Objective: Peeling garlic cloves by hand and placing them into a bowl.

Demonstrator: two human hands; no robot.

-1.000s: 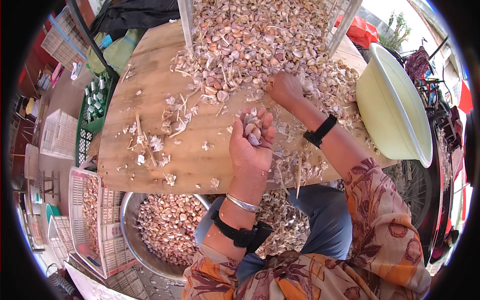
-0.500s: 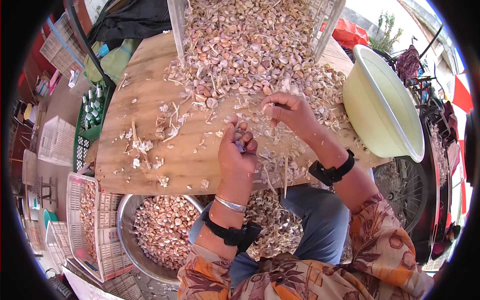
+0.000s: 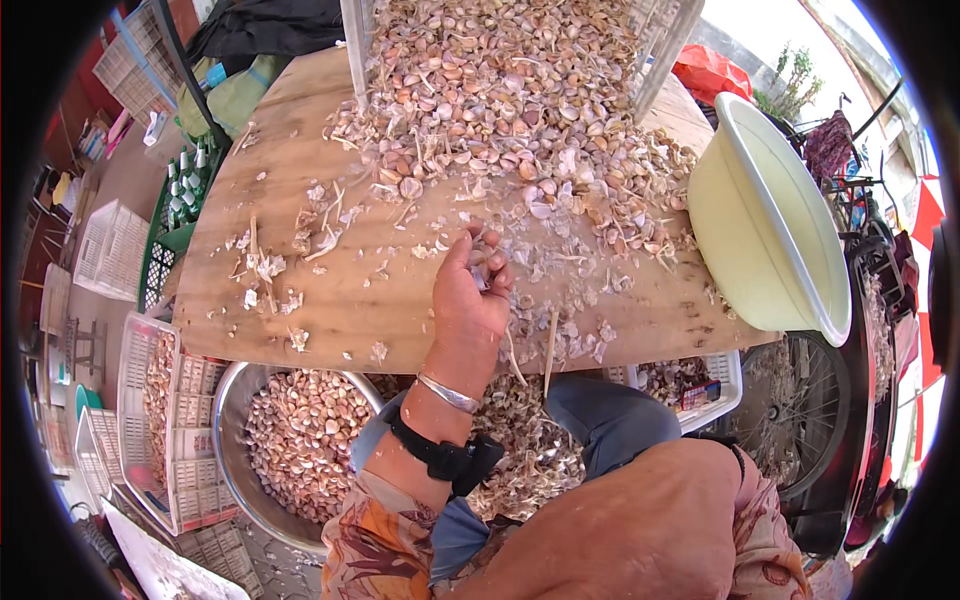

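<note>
Over the wooden table (image 3: pixel 330 290), my left hand (image 3: pixel 468 305) is closed loosely, palm up, around a few garlic cloves (image 3: pixel 488 265). Beyond it a large heap of garlic cloves (image 3: pixel 500 90) spreads out from a tipped crate (image 3: pixel 357 55), mixed with dry skins and stalks. My right arm (image 3: pixel 640 520) is bent back across the bottom of the head view, and its hand lies outside the picture. Below the table edge, left of my knees, stands a metal basin (image 3: pixel 232 440) full of cloves.
A pale yellow tub (image 3: pixel 740 220) leans at the table's right side. White crates (image 3: pixel 190 430) and a green crate of bottles (image 3: pixel 160 270) stand to the left. Skins (image 3: pixel 525 450) pile up between my legs; a white basket (image 3: pixel 725 385) sits beneath the right edge.
My right hand has left the table and gone down out of view, its arm folding toward me. The left hand stays cupped around its cloves. The whole view has shifted slightly.
</note>
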